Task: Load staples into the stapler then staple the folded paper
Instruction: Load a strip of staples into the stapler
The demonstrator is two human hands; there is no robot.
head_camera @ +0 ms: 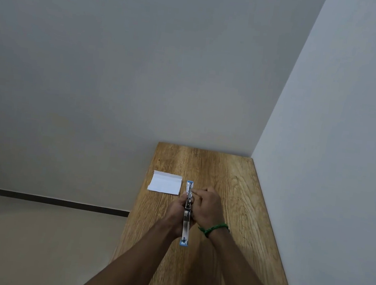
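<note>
A slim stapler (185, 227) of chrome metal with blue plastic ends is lying swung open in one long strip, running twelve to six o'clock over a grainy wooden table (236, 183). The left hand (177, 208) is gripping its middle from nine o'clock, its fingers mostly hidden. The right hand (207, 207), wearing a green braided bracelet (213, 228), is curling its fingertips onto the shiny channel from three o'clock. Whether they are pinching staples is too small to tell. The folded white paper (166, 183) is lying flat at ten o'clock of the hands.

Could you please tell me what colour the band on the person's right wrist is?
The wristband is green, in the head view.
</note>
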